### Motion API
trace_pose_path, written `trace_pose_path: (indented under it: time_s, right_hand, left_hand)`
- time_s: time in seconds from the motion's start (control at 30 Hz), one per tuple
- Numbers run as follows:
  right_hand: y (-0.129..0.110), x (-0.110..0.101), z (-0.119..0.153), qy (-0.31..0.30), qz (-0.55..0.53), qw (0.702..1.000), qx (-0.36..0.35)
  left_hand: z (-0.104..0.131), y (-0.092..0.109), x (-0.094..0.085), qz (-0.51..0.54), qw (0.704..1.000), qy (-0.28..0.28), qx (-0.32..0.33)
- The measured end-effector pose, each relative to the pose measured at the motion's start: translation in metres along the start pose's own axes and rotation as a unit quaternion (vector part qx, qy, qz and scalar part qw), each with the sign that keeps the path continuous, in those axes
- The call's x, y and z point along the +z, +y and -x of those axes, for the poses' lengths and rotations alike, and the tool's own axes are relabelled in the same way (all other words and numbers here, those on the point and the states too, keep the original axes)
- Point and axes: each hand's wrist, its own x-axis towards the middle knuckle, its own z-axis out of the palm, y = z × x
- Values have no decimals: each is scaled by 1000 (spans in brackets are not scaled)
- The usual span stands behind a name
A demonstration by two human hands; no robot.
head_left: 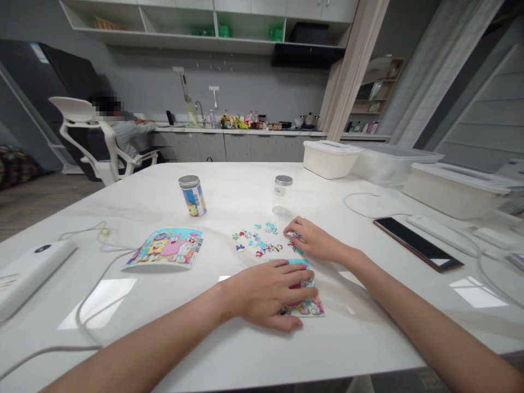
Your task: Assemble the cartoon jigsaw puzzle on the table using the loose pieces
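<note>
My left hand (272, 292) lies flat with its fingers spread over a partly assembled jigsaw puzzle (305, 311), covering much of it. Beyond it, my right hand (313, 239) rests its fingertips among loose puzzle pieces (268, 248); the fingers look apart and bent, and some pieces show beneath them. The loose pieces are scattered to the left of that hand. A curled picture sheet (170, 248) with cartoon figures lies farther left. Behind the pieces stand a jar with a colourful label (192, 195) and a clear jar (281, 195), both with metal lids.
On the right of the white table (229, 355) are a dark phone (415, 243), cables and lidded plastic boxes (331, 159). A white power strip (33, 273) and cords lie at the left. A person (131, 134) sits on a chair near the kitchen counter.
</note>
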Motion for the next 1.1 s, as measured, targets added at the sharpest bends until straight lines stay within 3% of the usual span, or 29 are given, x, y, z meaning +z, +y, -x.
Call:
trace_pose_path:
  time_s: [0.37, 1.1]
  right_hand:
    - [-4, 0, 0, -19, -88, 996, -21]
    - [2, 4, 0, -3, -72, 997, -38]
  left_hand:
    - [1, 0, -1, 17, 1000, 7, 4]
    - [1, 1, -2, 16, 1000, 12, -3]
